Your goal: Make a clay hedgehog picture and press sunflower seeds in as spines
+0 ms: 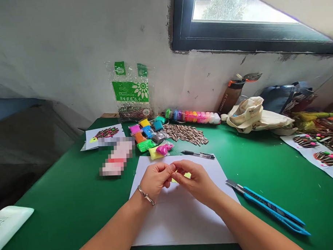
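Observation:
Over a white sheet of paper (183, 226), my left hand (156, 176) and my right hand (195, 178) meet at the fingertips. Thumb and fingers of each are pinched together. Whatever sits between them is hidden. A yellow patch (187, 175), looking like flattened modelling clay, shows behind the right fingers; I cannot tell whether they touch it. A small dark curved line is on the paper just below the fingertips. At the sheet's far edge lies a black pen (198, 154). To the right, a blue utility knife (273, 205) has its blade tip by the paper's edge.
Colourful clay packets (146, 143) and a pile of sunflower seeds (185, 134) lie beyond the paper. Behind them stands a seed bag (131, 93). Decorated seed pictures (106, 133) lie left and right. A bottle (231, 95) and cloth bag (246, 115) are against the wall.

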Demonstrator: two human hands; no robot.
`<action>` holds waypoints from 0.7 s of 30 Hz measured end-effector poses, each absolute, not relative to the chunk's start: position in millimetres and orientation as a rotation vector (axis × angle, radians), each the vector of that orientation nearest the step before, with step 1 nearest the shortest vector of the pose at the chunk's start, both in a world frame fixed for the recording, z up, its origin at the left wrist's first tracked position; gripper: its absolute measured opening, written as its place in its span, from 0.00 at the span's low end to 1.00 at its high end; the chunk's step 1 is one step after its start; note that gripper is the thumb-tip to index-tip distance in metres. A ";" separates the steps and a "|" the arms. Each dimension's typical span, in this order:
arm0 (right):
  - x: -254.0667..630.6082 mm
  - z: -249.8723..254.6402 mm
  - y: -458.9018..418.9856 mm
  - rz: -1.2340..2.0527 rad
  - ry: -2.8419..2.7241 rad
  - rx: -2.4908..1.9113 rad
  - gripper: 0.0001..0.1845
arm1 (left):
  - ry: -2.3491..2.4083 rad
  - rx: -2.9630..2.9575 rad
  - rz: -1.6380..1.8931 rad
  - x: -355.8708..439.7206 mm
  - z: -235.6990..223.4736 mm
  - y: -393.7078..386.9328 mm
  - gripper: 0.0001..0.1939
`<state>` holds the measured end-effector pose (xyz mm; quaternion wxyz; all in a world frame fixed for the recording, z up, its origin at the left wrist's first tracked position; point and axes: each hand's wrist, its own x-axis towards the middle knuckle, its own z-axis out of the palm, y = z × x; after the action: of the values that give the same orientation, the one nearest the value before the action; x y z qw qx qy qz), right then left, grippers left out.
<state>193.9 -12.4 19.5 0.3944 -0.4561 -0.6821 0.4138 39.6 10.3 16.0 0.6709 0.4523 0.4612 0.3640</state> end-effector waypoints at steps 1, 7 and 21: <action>193.9 19.3 -12.4 1.060 -1.723 -1.159 0.07 | 1.037 1.040 0.819 39.7 15.7 10.2 0.26; 192.9 19.0 -11.5 1.152 -1.658 -1.142 0.09 | 1.047 1.036 0.880 42.5 16.0 7.2 0.26; 197.5 13.2 -4.1 1.182 -1.417 -1.303 0.14 | 1.019 0.842 0.876 43.7 20.2 4.6 0.26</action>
<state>197.5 -4.1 13.2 0.4270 -0.5217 -0.5672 0.4731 43.7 4.6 20.2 0.7017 0.3784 0.4579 0.3934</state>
